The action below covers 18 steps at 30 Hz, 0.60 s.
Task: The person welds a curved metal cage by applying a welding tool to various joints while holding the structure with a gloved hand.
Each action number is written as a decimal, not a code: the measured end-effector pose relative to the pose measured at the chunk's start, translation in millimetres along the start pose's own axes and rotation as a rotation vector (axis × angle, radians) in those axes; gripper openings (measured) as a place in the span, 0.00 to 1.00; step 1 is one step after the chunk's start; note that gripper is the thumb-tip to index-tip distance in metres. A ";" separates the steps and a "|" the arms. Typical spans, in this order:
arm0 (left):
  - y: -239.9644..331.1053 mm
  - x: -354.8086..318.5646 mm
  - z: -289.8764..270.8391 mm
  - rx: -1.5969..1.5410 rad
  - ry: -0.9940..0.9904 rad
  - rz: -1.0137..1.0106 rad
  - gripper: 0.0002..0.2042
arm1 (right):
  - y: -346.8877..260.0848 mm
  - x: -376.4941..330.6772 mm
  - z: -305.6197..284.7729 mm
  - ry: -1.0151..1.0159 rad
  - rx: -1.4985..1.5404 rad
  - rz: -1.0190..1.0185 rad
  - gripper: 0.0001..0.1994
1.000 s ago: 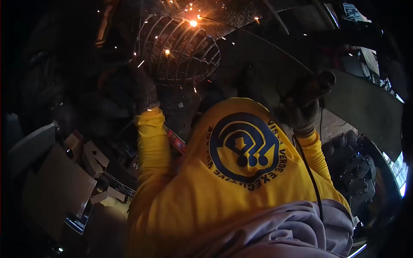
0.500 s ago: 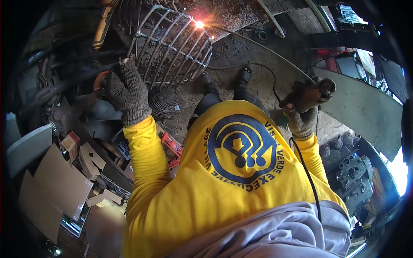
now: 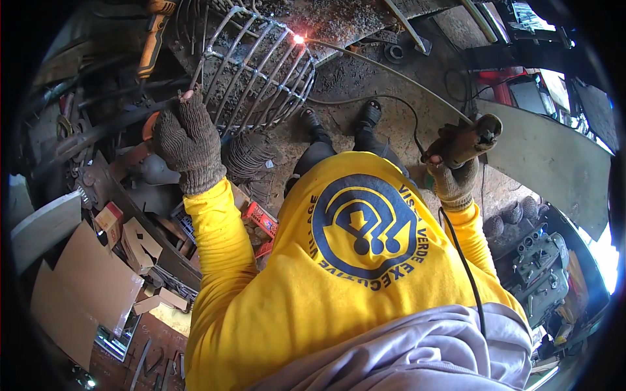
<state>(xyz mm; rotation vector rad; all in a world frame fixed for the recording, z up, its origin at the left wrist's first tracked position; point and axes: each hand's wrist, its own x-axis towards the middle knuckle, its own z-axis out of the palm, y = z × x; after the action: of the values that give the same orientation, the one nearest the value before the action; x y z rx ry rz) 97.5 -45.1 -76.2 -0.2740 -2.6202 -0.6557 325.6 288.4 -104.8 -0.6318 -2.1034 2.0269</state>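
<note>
Left hand (image 3: 188, 144), gloved, has its fingers wrapped on the rim of the round wire cage (image 3: 257, 62) lying on its side on the floor, long axis running up and away. Right hand (image 3: 456, 173) is clamped on the electrode holder (image 3: 464, 140), rod (image 3: 385, 68) pointing up-left to the glowing weld spot (image 3: 298, 39). Looks like most bars are joined already, with this top joint in progress.

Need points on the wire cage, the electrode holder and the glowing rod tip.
wire cage (image 3: 261, 72), head view, on a bar of its curved side.
electrode holder (image 3: 464, 140), head view, on the brown handle in the right hand.
glowing rod tip (image 3: 298, 39), head view, on the bright spot at the cage.
</note>
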 end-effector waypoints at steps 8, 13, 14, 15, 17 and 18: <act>-1.0 -3.1 -0.3 0.149 0.010 0.172 0.16 | -1.1 -0.8 -1.1 0.006 -0.042 -0.018 0.23; -1.2 -1.8 3.0 0.119 0.064 0.182 0.15 | -0.9 -2.4 -3.8 0.004 -0.013 0.004 0.23; 0.9 -1.4 1.8 0.114 0.050 0.170 0.16 | -0.9 -2.8 -4.0 0.004 -0.022 0.008 0.23; 1.1 -1.1 1.2 0.114 0.050 0.170 0.16 | -0.8 -3.0 -4.2 0.004 -0.031 0.013 0.23; 0.7 -0.9 0.0 0.134 0.021 0.172 0.16 | 0.5 -3.4 -4.3 0.003 -0.050 0.000 0.23; 0.3 -1.1 -0.3 0.133 0.021 0.172 0.16 | 0.9 -3.6 -4.3 0.002 -0.069 -0.012 0.24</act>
<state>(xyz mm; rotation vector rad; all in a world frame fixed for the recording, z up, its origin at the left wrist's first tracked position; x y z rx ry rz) 98.7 -45.0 -76.3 -0.4430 -2.5700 -0.4220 330.7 290.9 -104.7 -0.6293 -2.1788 1.9544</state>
